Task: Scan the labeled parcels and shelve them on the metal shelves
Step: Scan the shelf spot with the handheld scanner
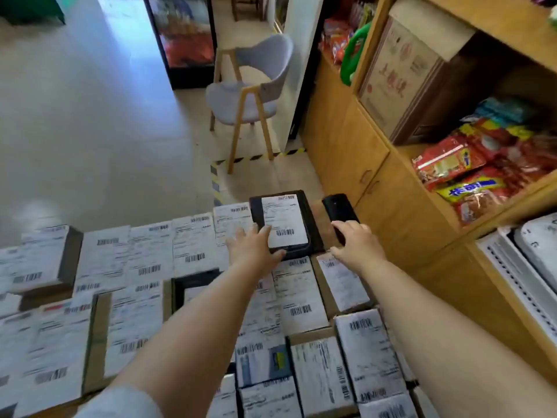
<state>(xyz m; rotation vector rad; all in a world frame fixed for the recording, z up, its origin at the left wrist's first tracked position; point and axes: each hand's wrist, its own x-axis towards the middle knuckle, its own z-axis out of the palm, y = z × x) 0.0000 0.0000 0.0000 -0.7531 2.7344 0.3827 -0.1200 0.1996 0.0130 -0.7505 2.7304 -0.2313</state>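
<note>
Several labeled parcels (141, 282) lie flat, packed side by side, filling the lower part of the view. At the far end sits a black parcel (312, 224) with a white barcode label. My left hand (256, 245) grips its near left corner, thumb under the edge. Just right of it lies a black phone-like scanner (339, 208). My right hand (357, 239) rests over the scanner's near end, fingers loosely bent; whether they grip it is unclear.
A wooden shelf unit (391, 188) with red snack bags and a carton stands at the right. A grey chair (250, 95) stands on the tiled floor beyond the parcels. A white slotted rack (518, 276) is at the right edge.
</note>
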